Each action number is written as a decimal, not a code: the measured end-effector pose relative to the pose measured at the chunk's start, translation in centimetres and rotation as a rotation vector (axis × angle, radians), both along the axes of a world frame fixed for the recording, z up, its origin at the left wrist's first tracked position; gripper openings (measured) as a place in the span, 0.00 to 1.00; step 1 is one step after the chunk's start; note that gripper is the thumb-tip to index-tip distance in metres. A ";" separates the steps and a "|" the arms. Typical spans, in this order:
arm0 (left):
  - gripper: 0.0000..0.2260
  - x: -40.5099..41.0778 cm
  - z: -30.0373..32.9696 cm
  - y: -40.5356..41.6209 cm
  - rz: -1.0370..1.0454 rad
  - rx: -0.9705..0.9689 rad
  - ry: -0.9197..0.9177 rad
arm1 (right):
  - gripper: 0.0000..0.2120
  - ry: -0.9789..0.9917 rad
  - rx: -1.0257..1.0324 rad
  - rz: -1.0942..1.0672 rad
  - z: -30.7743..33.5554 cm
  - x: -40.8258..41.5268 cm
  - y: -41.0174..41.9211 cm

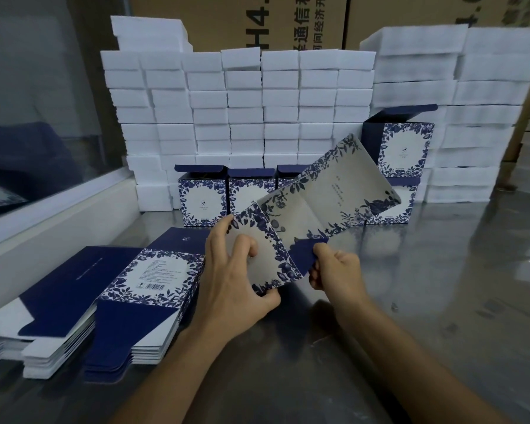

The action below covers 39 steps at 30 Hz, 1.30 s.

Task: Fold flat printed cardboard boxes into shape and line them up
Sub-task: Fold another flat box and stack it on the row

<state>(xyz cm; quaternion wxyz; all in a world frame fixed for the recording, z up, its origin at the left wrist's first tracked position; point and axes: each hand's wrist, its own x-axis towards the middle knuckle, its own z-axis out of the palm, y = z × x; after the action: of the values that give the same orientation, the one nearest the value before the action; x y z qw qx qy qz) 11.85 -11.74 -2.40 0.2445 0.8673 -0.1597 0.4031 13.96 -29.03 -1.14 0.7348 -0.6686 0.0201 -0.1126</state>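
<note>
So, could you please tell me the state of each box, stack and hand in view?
Held box: partly opened, in the air.
Left hand: grips its near end.
Right hand: pinches a navy flap.
Flat stack: unfolded, on the table.
Folded boxes: upright in a row, lids open.
Foam blocks: stacked behind.

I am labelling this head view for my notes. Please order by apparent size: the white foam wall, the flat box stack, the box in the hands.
1. white foam wall
2. flat box stack
3. box in the hands; nearness makes 2 and 3 unsure.
</note>
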 end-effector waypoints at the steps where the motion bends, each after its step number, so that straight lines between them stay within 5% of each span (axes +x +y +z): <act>1: 0.29 0.0 0.0 0.0 -0.005 0.000 0.000 | 0.26 0.003 -0.008 -0.003 0.1 0.0 -0.1; 19: 0.29 -0.3 0.0 -0.2 -0.085 -0.068 0.036 | 0.22 0.005 0.032 -0.142 0.1 0.3 -1.6; 23: 0.36 -0.5 0.0 -0.5 -0.106 -0.205 0.064 | 0.19 0.073 0.059 -0.056 0.3 0.2 -0.7; 27: 0.45 -0.5 -0.1 -0.9 -0.096 -0.362 0.064 | 0.28 0.119 0.122 0.077 0.7 -0.3 0.4; 34: 0.58 -0.4 -0.2 -1.9 -0.174 -0.600 0.162 | 0.38 -0.067 0.154 0.074 1.4 -1.3 2.3; 37: 0.53 -0.4 -0.5 -2.0 -0.357 -0.783 0.281 | 0.34 -0.161 0.088 0.063 1.5 -1.3 2.0; 39: 0.39 -0.2 -0.5 -1.5 -0.444 -0.909 0.362 | 0.28 -0.194 0.053 0.069 1.6 -1.0 1.3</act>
<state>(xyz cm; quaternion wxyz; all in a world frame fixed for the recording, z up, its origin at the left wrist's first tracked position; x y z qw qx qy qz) 11.64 -13.28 -2.90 0.6983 0.6751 -0.1041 0.2139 12.93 -27.75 0.43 0.7540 -0.6353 -0.0710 -0.1508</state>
